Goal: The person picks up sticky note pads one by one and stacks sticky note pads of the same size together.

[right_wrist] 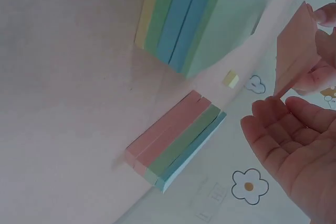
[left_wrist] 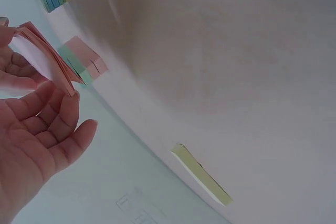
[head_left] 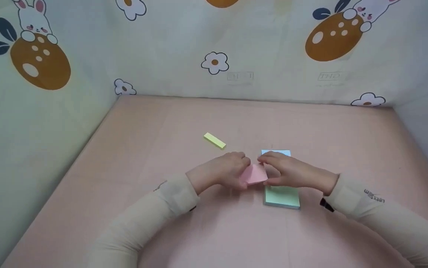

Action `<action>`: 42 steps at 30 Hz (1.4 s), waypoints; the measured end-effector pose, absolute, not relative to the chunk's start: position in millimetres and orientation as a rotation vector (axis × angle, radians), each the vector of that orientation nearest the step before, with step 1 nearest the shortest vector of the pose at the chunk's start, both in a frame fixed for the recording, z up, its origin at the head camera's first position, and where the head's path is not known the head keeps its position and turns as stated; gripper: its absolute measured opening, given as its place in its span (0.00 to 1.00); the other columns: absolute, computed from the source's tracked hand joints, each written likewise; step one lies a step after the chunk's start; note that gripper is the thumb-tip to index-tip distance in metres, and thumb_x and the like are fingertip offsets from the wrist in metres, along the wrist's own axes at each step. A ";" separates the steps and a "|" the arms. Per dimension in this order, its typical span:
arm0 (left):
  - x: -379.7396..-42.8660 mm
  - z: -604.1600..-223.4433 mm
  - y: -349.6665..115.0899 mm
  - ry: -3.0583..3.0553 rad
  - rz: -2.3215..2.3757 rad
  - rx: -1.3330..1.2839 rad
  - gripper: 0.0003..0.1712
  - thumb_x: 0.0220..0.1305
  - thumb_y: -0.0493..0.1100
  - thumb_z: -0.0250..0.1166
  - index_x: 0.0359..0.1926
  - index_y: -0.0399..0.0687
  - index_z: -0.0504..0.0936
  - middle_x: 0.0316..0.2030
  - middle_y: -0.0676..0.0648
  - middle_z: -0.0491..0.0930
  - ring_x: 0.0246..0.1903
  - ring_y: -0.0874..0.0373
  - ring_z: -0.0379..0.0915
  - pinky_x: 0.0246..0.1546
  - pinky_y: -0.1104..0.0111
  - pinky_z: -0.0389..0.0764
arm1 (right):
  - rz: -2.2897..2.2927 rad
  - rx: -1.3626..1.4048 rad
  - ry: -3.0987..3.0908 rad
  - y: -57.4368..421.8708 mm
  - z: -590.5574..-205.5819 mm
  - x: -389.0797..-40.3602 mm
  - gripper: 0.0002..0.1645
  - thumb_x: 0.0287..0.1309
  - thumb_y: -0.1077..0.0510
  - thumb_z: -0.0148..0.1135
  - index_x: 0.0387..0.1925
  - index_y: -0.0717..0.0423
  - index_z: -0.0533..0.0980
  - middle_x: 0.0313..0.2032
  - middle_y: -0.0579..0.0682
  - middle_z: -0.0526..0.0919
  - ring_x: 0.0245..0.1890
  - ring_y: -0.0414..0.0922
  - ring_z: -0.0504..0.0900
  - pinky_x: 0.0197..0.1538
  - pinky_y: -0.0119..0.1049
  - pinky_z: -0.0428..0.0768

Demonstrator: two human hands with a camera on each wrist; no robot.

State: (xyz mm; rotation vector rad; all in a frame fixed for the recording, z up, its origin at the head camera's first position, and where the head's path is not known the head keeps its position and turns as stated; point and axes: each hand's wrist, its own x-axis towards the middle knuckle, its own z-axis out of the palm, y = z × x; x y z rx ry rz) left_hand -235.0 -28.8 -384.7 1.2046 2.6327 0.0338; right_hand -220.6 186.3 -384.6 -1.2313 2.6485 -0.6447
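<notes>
A pink sticky note pad [head_left: 254,174] is held up between both hands above the table, its sheets slightly spread along one edge in the left wrist view. My left hand [head_left: 225,169] grips the pad's left side, thumb at the near edge. On the other side, my right hand [head_left: 295,169] has its fingers and thumb at the pad's right corners; the right wrist view shows its fingertips touching the lower corner. Below the right hand lies a green-topped stack of sticky notes [head_left: 282,197]. Behind that hand is a blue-topped stack [head_left: 284,152], partly hidden.
A narrow yellow sticky note strip [head_left: 215,140] lies farther back, left of the hands. Pink, green and blue layers show in the far stack [right_wrist: 176,137]. The pink-covered table [head_left: 161,123] ends at patterned cloth walls [head_left: 169,67] at the back and sides.
</notes>
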 end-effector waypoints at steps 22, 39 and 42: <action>-225.7 -409.7 -18.4 2.628 0.080 0.680 0.29 0.51 0.52 0.64 0.50 0.40 0.69 0.34 0.46 0.69 0.34 0.54 0.65 0.35 0.65 0.68 | -0.658 -1.145 2.733 199.8 -390.0 -228.2 0.28 0.51 0.66 0.62 0.55 0.69 0.67 0.51 0.61 0.73 0.52 0.55 0.72 0.52 0.48 0.71; -209.3 -408.9 -10.2 2.699 0.292 0.362 0.32 0.51 0.57 0.66 0.48 0.38 0.69 0.32 0.46 0.70 0.31 0.56 0.66 0.35 0.67 0.71 | -0.647 -1.147 2.710 200.1 -389.4 -227.4 0.25 0.54 0.66 0.59 0.53 0.70 0.68 0.51 0.60 0.73 0.52 0.55 0.72 0.52 0.47 0.71; -213.5 -404.7 -13.4 2.703 0.168 0.500 0.41 0.45 0.60 0.69 0.53 0.40 0.68 0.40 0.45 0.70 0.38 0.54 0.65 0.40 0.64 0.70 | -0.639 -1.143 2.719 200.6 -389.6 -226.8 0.25 0.54 0.65 0.59 0.53 0.70 0.67 0.51 0.61 0.73 0.52 0.55 0.72 0.52 0.47 0.72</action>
